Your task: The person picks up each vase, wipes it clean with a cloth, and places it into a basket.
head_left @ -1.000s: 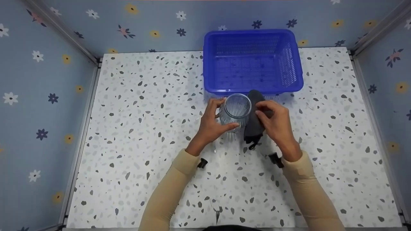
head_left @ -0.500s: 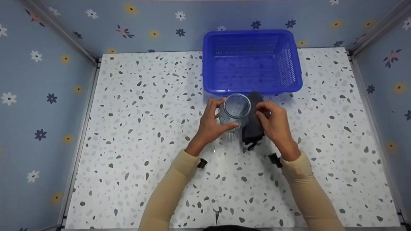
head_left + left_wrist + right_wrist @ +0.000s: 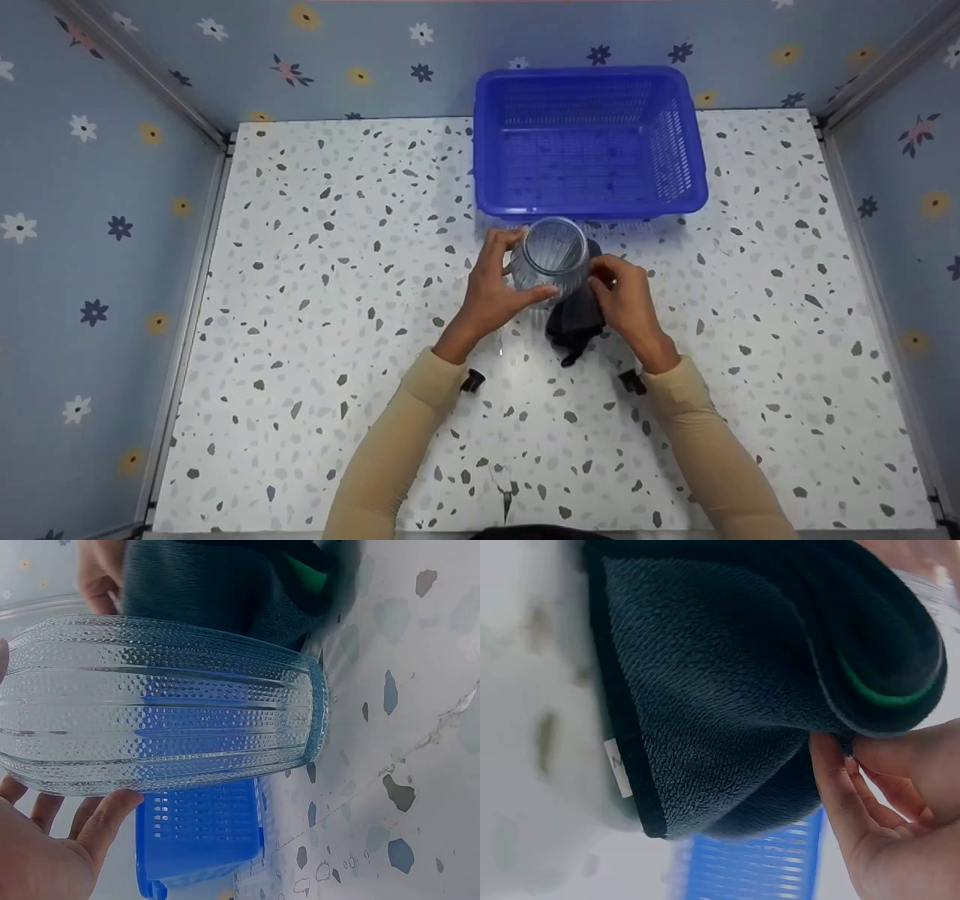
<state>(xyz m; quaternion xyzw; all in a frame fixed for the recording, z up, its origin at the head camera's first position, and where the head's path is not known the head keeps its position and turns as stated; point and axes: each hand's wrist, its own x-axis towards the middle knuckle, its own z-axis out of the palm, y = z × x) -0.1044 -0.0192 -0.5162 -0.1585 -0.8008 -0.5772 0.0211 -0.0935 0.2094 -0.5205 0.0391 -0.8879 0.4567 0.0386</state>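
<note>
A ribbed clear glass jar (image 3: 544,281) stands upright near the middle of the table, its mouth facing up. My left hand (image 3: 496,289) grips its left side, thumb across the front and fingers round the back. Dotted texture between the ribs shows on the glass jar (image 3: 187,705) in the left wrist view. A dark grey cloth (image 3: 577,315) hangs just right of the jar. My right hand (image 3: 624,300) pinches its edge between thumb and fingers. In the right wrist view the folded cloth (image 3: 712,690) shows a small white tag and a green strip inside the fold.
A blue plastic basket (image 3: 592,214) with perforated walls stands behind the jar, against the back wall. Flower-patterned panels (image 3: 97,262) enclose the speckled table (image 3: 337,300) at the back and sides.
My right hand has moved left and slightly toward me, drawing the cloth closer in against the jar, partly behind it. The left hand and the jar have stayed in place.
</note>
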